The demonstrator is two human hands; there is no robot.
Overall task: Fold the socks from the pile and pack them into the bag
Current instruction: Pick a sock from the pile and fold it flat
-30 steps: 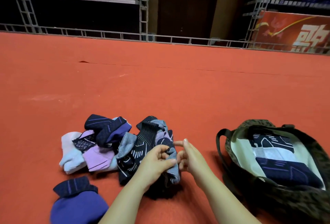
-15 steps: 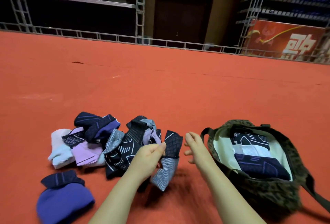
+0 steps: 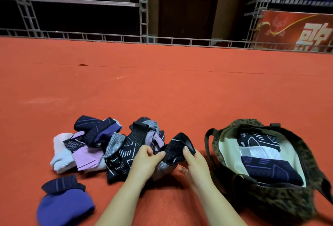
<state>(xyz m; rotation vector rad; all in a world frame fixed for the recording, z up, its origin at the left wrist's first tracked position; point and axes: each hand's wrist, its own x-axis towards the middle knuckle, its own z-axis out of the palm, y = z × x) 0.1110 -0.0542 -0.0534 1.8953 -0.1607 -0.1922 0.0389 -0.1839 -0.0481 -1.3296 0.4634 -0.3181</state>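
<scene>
A dark patterned sock (image 3: 177,149) with a grey striped end is held up just above the red floor (image 3: 162,90), near its front edge, between the sock pile (image 3: 108,146) and the bag (image 3: 266,164). The left hand (image 3: 146,161) is curled on the sock's left side, thumb and fingers pinching the fabric. The right hand (image 3: 195,161) is pinched on the sock's right side, thumb on top, fingers curled beneath. The pile is spread left of the hands: dark blue, lilac, pale blue, grey striped and black-and-white socks, tangled and overlapping. A folded purple sock bundle (image 3: 63,202) with a dark cuff is set apart from the pile, toward the front-left corner of the floor. The leopard-print bag is laid open right of the hands, its pale lining visible, with folded dark and white socks (image 3: 268,170) packed inside. A metal railing (image 3: 162,39) is seen along the floor's far edge.
</scene>
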